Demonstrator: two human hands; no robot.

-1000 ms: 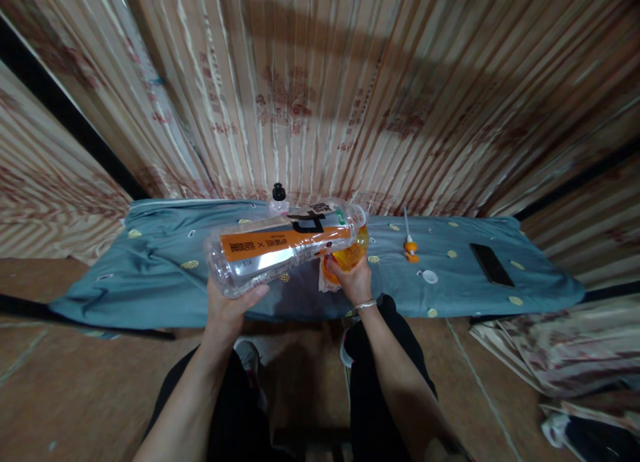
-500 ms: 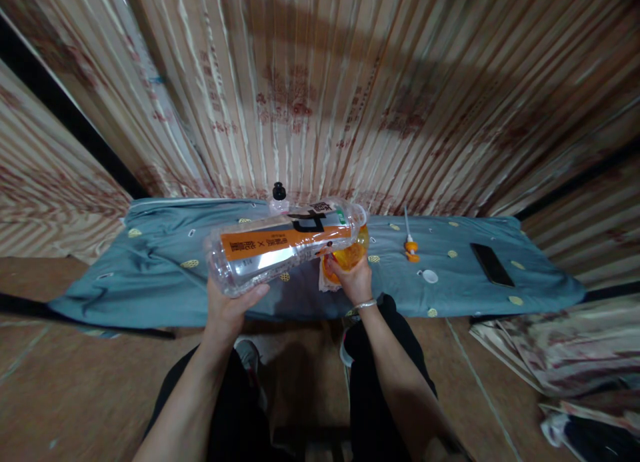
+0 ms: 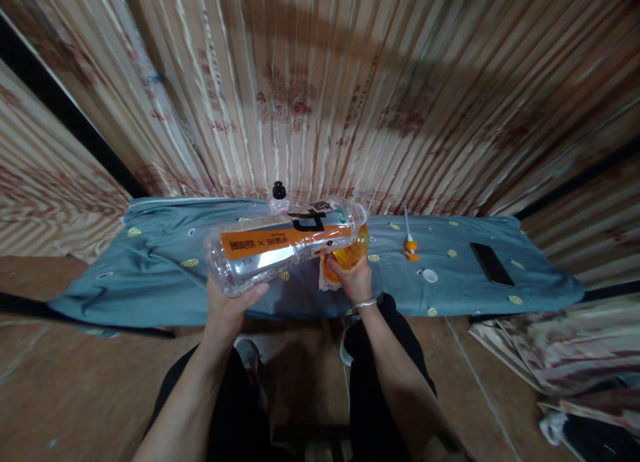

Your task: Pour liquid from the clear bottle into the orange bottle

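Tipping nearly level, the clear bottle [image 3: 283, 243] rests in the left hand [image 3: 227, 309], which cups its base at seven o'clock; its mouth meets the orange container [image 3: 350, 255] gripped by the right hand [image 3: 356, 282]. Thin, slick plastic likely dents easily, so the firmer base suits holding.

Place: storeroom or workshop
Evidence: stacked plywood sheets [image 3: 310, 95] along the walls, bare floor [image 3: 75, 382], cloth-draped low counter [image 3: 165, 275]
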